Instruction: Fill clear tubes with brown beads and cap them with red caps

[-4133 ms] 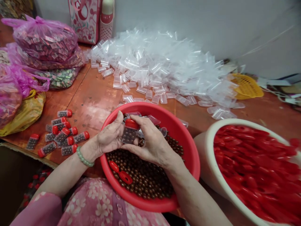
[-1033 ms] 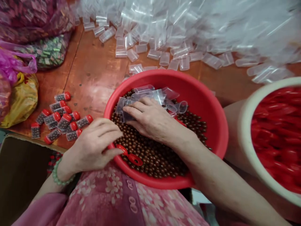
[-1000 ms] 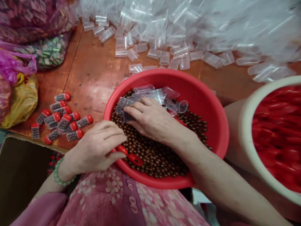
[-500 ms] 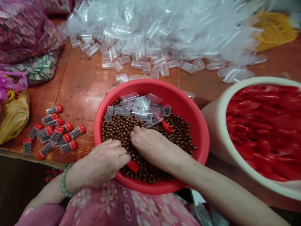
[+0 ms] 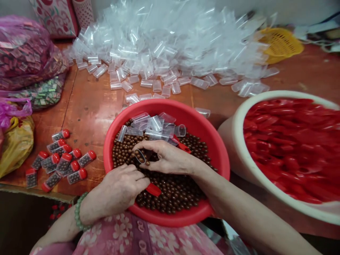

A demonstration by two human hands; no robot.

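A red basin holds many small brown balls, with a cluster of clear plastic tubes at its far side. In my right hand a clear tube is gripped between thumb and fingers, its open end facing left with brown balls in it. My left hand, closed, rests over the basin's near left part; a red cap piece sticks out beside its thumb, pinched there. Another red piece lies near the tubes in the basin.
Filled tubes with red caps lie on the table at left, near bags. A big heap of clear tubes covers the back, beside a yellow basket. At right stands a white bucket of red pieces.
My right hand has turned and lifted slightly from the balls, and the tube in it now shows. My left hand has barely moved. The view has shifted a little.
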